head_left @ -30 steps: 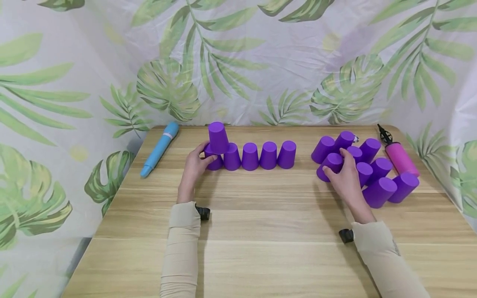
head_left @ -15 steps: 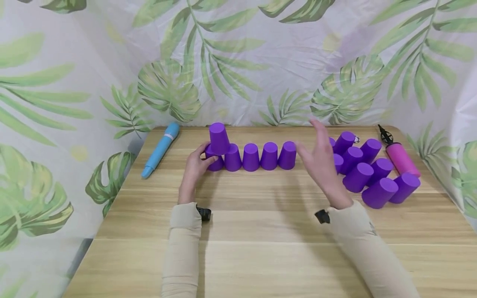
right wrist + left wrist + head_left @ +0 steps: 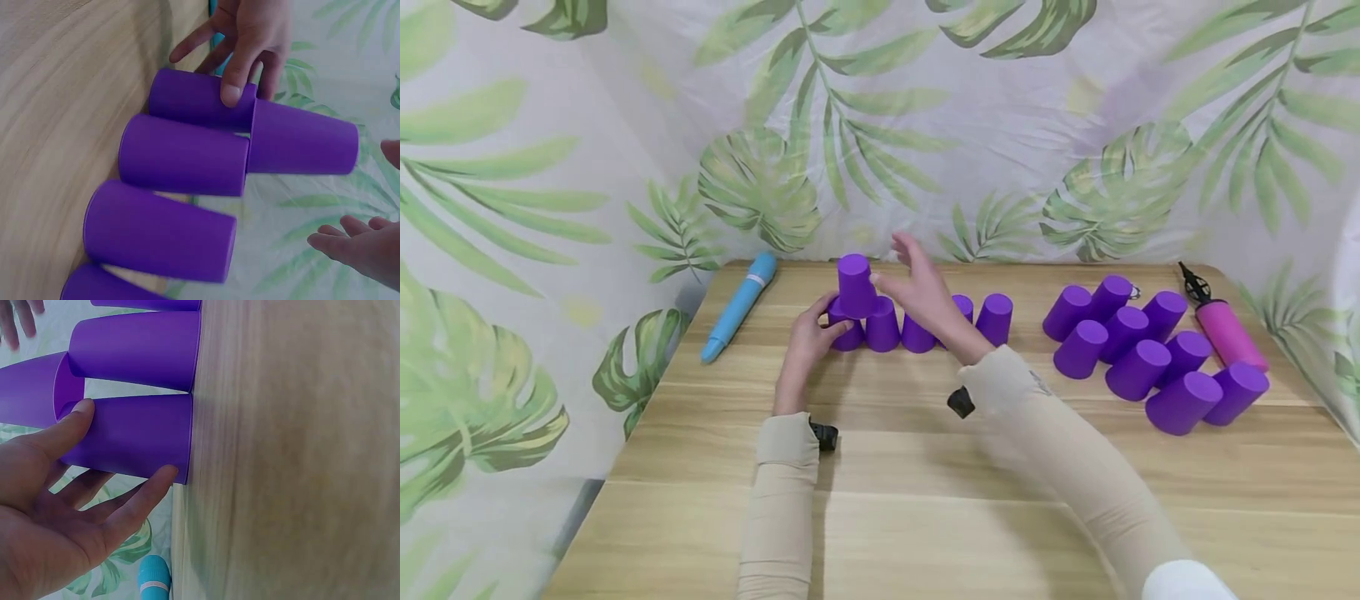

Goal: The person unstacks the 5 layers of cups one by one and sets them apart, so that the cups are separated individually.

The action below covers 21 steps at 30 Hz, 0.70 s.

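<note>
Purple cups stand upside down in a row on the table, the leftmost cup (image 3: 847, 337) at the row's end. My left hand (image 3: 808, 340) holds that cup, thumb (image 3: 74, 428) on the near side and fingers around the other. An upper purple cup (image 3: 855, 287) rests mouth down across the leftmost cup and the second cup (image 3: 882, 327). My right hand (image 3: 925, 298) hovers just right of the upper cup with spread fingers and nothing in it. In the right wrist view, a gap shows between the right hand (image 3: 365, 250) and the upper cup (image 3: 303, 139).
A group of several upside-down purple cups (image 3: 1138, 371) stands on the right. Behind it lies a pink hand pump (image 3: 1231, 333) with a black nozzle. A blue tube-shaped thing (image 3: 739, 308) lies at the table's left edge. A leaf-print cloth (image 3: 865, 150) hangs behind.
My right hand has let go of a cup in the right-hand group and moved left across the row to the upper cup. My left hand stays on the leftmost cup. The view has shifted slightly.
</note>
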{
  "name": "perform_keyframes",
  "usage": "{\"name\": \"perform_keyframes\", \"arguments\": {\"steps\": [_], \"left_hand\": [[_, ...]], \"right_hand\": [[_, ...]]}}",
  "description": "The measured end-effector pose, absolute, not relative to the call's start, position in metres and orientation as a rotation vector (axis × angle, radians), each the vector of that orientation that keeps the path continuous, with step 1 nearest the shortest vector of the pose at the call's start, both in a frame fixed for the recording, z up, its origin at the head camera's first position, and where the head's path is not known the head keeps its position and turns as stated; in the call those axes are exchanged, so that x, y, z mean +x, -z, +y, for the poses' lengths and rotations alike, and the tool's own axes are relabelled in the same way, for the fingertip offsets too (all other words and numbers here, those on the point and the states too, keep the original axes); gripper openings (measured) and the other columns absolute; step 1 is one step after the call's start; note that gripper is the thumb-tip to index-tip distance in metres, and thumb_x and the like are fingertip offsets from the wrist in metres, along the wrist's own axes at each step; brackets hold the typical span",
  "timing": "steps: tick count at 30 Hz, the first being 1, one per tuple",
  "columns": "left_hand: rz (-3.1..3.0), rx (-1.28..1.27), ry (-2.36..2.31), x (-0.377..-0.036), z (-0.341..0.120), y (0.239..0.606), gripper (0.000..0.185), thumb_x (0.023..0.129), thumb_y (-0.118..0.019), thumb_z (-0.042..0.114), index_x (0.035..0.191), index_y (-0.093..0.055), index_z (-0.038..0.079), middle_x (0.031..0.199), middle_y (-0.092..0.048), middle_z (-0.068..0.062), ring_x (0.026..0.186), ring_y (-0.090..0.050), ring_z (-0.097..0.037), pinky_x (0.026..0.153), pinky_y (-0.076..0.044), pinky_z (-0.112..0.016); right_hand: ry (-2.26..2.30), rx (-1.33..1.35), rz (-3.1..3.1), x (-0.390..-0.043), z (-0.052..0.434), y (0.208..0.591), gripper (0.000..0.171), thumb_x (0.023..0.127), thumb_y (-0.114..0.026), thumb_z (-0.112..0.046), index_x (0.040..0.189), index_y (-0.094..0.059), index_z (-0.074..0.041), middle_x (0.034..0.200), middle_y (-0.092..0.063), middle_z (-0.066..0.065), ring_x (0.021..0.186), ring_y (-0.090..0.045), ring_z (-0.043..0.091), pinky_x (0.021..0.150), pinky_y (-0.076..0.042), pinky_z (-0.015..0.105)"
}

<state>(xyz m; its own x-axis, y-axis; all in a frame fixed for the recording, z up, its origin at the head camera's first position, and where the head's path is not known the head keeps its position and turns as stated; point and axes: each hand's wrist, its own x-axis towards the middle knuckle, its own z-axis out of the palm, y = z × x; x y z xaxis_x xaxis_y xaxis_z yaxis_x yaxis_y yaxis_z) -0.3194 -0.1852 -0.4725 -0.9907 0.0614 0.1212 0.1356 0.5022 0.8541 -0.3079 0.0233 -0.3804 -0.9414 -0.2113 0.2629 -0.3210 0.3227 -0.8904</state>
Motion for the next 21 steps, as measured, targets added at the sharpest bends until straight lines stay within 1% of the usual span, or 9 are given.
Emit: {"name": "perform_keyframes", "arguments": {"steps": [4,7,11,14,16,18,21], "left_hand": [[-2.651,-0.170,1.538,-0.319,-0.185,0.474,0.060,0.090,-0.068,0.010,0.144,-0.043,0.007,0.140,-0.049,-0.021,0.127,-0.048,-0.035,0.102,-0.045,-0.046],[-2.643,-0.178,1.545,-0.318,-0.184,0.472,0.060,0.090,-0.067,0.010,0.145,-0.043,0.007,0.140,-0.049,-0.021,0.127,-0.048,-0.035,0.102,-0.045,-0.046],[-2.637,-0.189,1.542,-0.317,-0.182,0.471,0.059,0.090,-0.068,0.008,0.144,-0.044,0.006,0.139,-0.049,-0.022,0.127,-0.048,-0.034,0.103,-0.045,-0.045],[-2.635,-0.193,1.544,-0.317,-0.182,0.472,0.059,0.090,-0.068,0.008,0.144,-0.044,0.005,0.139,-0.050,-0.022,0.126,-0.048,-0.034,0.102,-0.045,-0.045],[-2.632,-0.192,1.544,-0.317,-0.182,0.472,0.059,0.090,-0.068,0.008,0.143,-0.044,0.005,0.138,-0.050,-0.022,0.125,-0.049,-0.034,0.102,-0.045,-0.045],[-2.631,-0.193,1.542,-0.317,-0.183,0.472,0.059,0.090,-0.068,0.008,0.143,-0.044,0.006,0.138,-0.050,-0.022,0.125,-0.049,-0.035,0.101,-0.046,-0.045],[-2.634,-0.193,1.534,-0.318,-0.185,0.472,0.058,0.090,-0.068,0.009,0.143,-0.044,0.006,0.137,-0.051,-0.022,0.124,-0.050,-0.035,0.101,-0.046,-0.046]], "right_hand": [[-1.680,0.473,-2.627,-0.317,0.004,0.380,0.084,0.087,-0.072,-0.031,0.152,-0.023,-0.010,0.151,-0.036,0.012,0.138,-0.035,0.030,0.111,-0.035,0.041],[-1.645,0.472,-2.674,-0.323,-0.007,0.381,0.085,0.086,-0.073,-0.030,0.151,-0.023,-0.008,0.149,-0.038,0.015,0.136,-0.038,0.031,0.109,-0.036,0.041],[-1.610,0.472,-2.668,-0.330,-0.014,0.384,0.078,0.085,-0.074,-0.024,0.148,-0.031,-0.005,0.144,-0.044,0.016,0.130,-0.045,0.031,0.105,-0.041,0.040],[-1.598,0.483,-2.635,-0.332,-0.017,0.389,0.071,0.085,-0.074,-0.020,0.144,-0.038,-0.003,0.136,-0.052,0.016,0.122,-0.052,0.030,0.101,-0.045,0.037],[-1.585,0.487,-2.617,-0.333,-0.018,0.392,0.066,0.085,-0.074,-0.020,0.141,-0.042,-0.004,0.130,-0.056,0.015,0.116,-0.056,0.027,0.098,-0.047,0.035],[-1.575,0.485,-2.601,-0.334,-0.020,0.395,0.063,0.085,-0.074,-0.019,0.138,-0.045,-0.004,0.125,-0.059,0.013,0.111,-0.058,0.025,0.096,-0.048,0.034],[-1.557,0.481,-2.588,-0.333,-0.023,0.397,0.060,0.084,-0.074,-0.019,0.135,-0.047,-0.004,0.123,-0.060,0.012,0.109,-0.058,0.023,0.096,-0.048,0.034]]}}
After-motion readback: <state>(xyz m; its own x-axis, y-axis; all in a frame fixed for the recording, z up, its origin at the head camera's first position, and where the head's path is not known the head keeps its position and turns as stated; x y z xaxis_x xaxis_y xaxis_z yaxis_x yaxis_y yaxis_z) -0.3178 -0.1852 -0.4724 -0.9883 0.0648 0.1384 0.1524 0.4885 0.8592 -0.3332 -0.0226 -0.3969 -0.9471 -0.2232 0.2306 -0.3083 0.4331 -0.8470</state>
